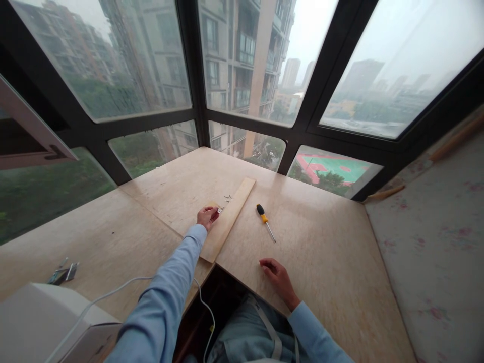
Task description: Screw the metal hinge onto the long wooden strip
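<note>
My left hand [207, 218] is closed in a pinch on a small metal piece [220, 209], whose exact kind is too small to tell. It is over the left side of a narrow wooden board [231, 222] that lies flat on the tabletop. Just beyond the fingers, several screws [228, 197] lie loose near the board's left edge. My right hand [278, 279] rests near the front edge with its fingers loosely bent and apart, holding nothing I can see. Between that hand and the windows lies a screwdriver [265, 221] with a black and yellow handle, its tip toward me.
The beige tabletop [321, 242] has a cut-out at the front, where my legs are. A white cable [113, 288] runs past a white box [49, 307] at the lower left. Small metal parts in a packet [64, 272] lie behind the box. Windows and a papered wall [427, 242] enclose the table.
</note>
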`<state>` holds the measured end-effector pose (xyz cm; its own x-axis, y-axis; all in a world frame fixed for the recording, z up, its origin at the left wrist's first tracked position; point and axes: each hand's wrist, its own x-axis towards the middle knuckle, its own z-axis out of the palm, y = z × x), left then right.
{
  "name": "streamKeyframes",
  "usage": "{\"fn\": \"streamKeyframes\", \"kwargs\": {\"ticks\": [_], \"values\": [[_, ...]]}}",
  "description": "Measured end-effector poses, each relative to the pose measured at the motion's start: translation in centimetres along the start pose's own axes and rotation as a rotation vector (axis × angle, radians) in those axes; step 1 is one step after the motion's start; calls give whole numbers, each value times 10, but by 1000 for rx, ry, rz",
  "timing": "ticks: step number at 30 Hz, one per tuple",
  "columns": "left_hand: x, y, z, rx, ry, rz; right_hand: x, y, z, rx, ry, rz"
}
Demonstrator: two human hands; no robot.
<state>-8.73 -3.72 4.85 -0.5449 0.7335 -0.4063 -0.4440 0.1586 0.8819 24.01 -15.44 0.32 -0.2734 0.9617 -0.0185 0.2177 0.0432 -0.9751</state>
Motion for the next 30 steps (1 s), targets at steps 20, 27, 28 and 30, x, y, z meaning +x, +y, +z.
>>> {"fn": "streamKeyframes", "kwargs": {"ticks": [20,27,28,30], "values": [[17,0,19,122,326,182,-5,6,10,-153,102,-141],[-20,1,89,182,111,266,-4,4,10,-145,116,-144],[-29,-4,101,192,56,280,-4,4,10,-135,115,-136],[-49,-17,122,218,-45,305,-3,3,10,-96,112,-113]]}}
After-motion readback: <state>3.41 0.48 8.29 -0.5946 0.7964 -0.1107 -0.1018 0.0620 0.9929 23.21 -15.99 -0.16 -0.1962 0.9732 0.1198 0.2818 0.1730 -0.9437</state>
